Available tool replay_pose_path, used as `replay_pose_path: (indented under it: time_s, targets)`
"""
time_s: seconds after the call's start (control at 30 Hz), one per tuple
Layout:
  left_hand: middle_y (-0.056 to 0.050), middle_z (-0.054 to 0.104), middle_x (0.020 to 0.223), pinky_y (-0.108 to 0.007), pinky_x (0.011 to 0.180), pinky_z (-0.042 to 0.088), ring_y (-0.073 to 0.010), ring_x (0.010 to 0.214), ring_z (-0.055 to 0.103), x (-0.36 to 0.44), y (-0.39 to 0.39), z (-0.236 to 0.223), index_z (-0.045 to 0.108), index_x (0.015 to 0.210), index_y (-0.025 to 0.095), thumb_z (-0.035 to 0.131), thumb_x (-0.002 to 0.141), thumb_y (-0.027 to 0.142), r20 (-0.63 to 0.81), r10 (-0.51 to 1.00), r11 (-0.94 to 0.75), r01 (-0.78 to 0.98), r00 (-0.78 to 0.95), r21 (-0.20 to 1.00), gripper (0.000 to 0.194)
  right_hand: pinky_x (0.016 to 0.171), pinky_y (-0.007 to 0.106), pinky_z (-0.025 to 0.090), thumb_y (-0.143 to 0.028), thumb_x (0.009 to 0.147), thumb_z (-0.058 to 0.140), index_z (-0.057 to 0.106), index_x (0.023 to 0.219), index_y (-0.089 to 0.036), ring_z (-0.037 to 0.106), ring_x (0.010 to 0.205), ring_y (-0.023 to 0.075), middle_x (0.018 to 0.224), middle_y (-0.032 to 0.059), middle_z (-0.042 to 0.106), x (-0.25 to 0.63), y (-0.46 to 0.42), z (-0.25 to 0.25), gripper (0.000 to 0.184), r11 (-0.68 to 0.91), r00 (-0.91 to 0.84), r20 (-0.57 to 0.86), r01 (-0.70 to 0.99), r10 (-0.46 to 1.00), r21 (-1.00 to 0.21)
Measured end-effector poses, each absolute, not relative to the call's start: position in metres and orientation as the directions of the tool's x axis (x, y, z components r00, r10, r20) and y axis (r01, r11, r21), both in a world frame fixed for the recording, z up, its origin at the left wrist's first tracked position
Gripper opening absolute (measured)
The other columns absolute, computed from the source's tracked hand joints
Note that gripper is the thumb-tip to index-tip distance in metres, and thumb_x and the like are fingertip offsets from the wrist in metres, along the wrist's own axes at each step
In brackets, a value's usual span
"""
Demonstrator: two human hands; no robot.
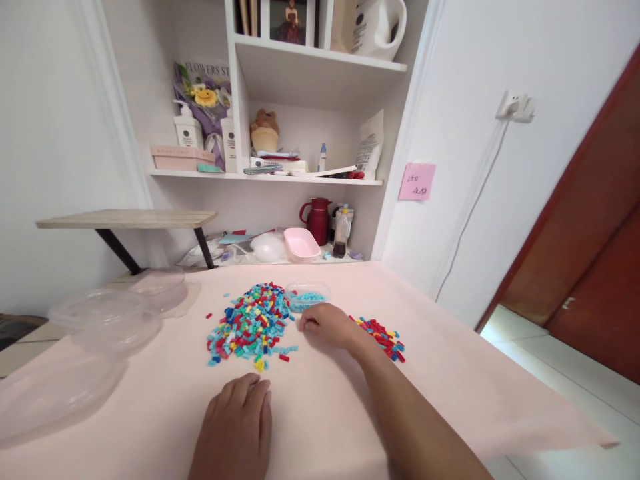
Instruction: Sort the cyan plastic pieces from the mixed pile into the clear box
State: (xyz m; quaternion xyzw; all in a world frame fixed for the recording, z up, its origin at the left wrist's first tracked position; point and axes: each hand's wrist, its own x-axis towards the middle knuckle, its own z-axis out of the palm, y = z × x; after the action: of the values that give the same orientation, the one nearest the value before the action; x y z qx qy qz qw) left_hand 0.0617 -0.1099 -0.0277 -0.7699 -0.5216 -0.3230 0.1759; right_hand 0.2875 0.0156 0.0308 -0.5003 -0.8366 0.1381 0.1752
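Note:
My left hand (236, 421) lies palm down on the pink tablecloth (320, 427), fingers stretched out and holding nothing I can see. Just beyond its fingertips spreads a big mixed pile of small plastic building bricks (253, 323), in light blue, red, yellow, green, dark blue and white. My right hand (326, 325) is at the right side of this pile, fingers curled in; whatever they pinch is hidden. Right behind it stands a clear plastic container (326, 288) with light blue bricks (307, 301) in it. A smaller heap of mostly red bricks (381, 337) sits right of my right wrist, partly covered by it.
Clear plastic containers (107, 317) stand along the table's left side. A small wooden shelf (127, 219) rises behind them. At the back are a pink tray (302, 245), a dark red jug (319, 222) and a bottle (341, 233). White shelving (310, 57) stands above.

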Motion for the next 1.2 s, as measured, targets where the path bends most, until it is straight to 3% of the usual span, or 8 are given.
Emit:
replay_pose_path:
  time_s: [0.13, 0.33, 0.47, 0.57, 0.8, 0.97, 1.2]
  targets:
    - [-0.003, 0.075, 0.096, -0.037, 0.077, 0.054, -0.0196, 0.089, 0.07, 0.062, -0.111, -0.026, 0.071, 0.096, 0.024, 0.045, 0.091, 0.025, 0.705, 0.66, -0.405, 0.913, 0.261, 0.041, 0.026, 0.065, 0.028, 0.036, -0.017, 0.083, 0.049, 0.073, 0.083, -0.022, 0.062, 0.08, 0.0213, 0.087, 0.0055, 0.073, 0.291, 0.011, 0.039, 0.024, 0.326, -0.306, 0.119, 0.917, 0.945, -0.228]
    - [-0.003, 0.076, 0.094, -0.036, 0.075, 0.053, -0.0189, 0.086, 0.07, 0.062, -0.112, -0.022, 0.071, 0.095, 0.023, 0.045, 0.092, 0.025, 0.72, 0.637, -0.409, 0.912, 0.276, 0.012, 0.026, 0.07, 0.024, 0.037, -0.014, 0.081, 0.052, 0.07, 0.103, -0.024, 0.061, 0.086, 0.0164, 0.097, 0.002, 0.071, 0.277, 0.002, 0.042, 0.03, 0.525, -0.492, 0.192, 0.748, 0.849, -0.407]
    - [-0.003, 0.076, 0.093, -0.036, 0.075, 0.054, -0.0191, 0.086, 0.07, 0.062, -0.113, -0.021, 0.071, 0.094, 0.023, 0.043, 0.092, 0.025, 0.713, 0.647, -0.398, 0.917, 0.271, 0.013, 0.028, 0.067, 0.025, 0.035, -0.024, 0.078, 0.064, 0.069, 0.111, -0.026, 0.06, 0.089, 0.0189, 0.096, 0.0019, 0.07, 0.277, 0.0, 0.04, 0.033, 0.421, -0.428, 0.074, 0.818, 0.901, -0.393]
    - [-0.002, 0.076, 0.094, -0.037, 0.075, 0.055, -0.0191, 0.086, 0.07, 0.063, -0.114, -0.02, 0.071, 0.094, 0.024, 0.042, 0.093, 0.026, 0.705, 0.657, -0.392, 0.92, 0.267, 0.017, 0.03, 0.065, 0.025, 0.033, -0.022, 0.077, 0.065, 0.069, 0.111, -0.027, 0.06, 0.085, 0.0184, 0.091, 0.0008, 0.07, 0.282, 0.001, 0.042, 0.035, 0.316, -0.325, 0.038, 0.877, 0.945, -0.363]
    - [-0.004, 0.076, 0.097, -0.038, 0.077, 0.055, -0.0198, 0.089, 0.07, 0.064, -0.115, -0.017, 0.072, 0.096, 0.024, 0.042, 0.092, 0.026, 0.659, 0.706, -0.368, 0.93, 0.258, 0.03, 0.03, 0.062, 0.022, 0.036, -0.018, 0.077, 0.064, 0.072, 0.1, -0.023, 0.056, 0.071, 0.013, 0.078, -0.0022, 0.065, 0.274, 0.003, 0.037, 0.024, 0.496, -0.542, 0.086, 0.679, 0.836, -0.541]
    - [-0.004, 0.076, 0.098, -0.037, 0.078, 0.055, -0.0198, 0.091, 0.07, 0.065, -0.116, -0.017, 0.073, 0.097, 0.024, 0.042, 0.092, 0.026, 0.637, 0.728, -0.361, 0.932, 0.255, 0.039, 0.031, 0.063, 0.023, 0.037, -0.025, 0.076, 0.072, 0.072, 0.097, -0.021, 0.056, 0.072, 0.0134, 0.079, -0.0016, 0.065, 0.276, 0.005, 0.033, 0.022, 0.494, -0.567, 0.03, 0.69, 0.823, -0.529]
    - [-0.004, 0.076, 0.098, -0.038, 0.079, 0.055, -0.0198, 0.091, 0.07, 0.065, -0.116, -0.019, 0.072, 0.097, 0.024, 0.043, 0.092, 0.025, 0.645, 0.719, -0.36, 0.933, 0.258, 0.028, 0.03, 0.062, 0.022, 0.037, -0.021, 0.072, 0.073, 0.071, 0.096, -0.022, 0.056, 0.07, 0.0121, 0.078, -0.0029, 0.063, 0.277, 0.004, 0.035, 0.024, 0.488, -0.585, 0.006, 0.67, 0.811, -0.559]
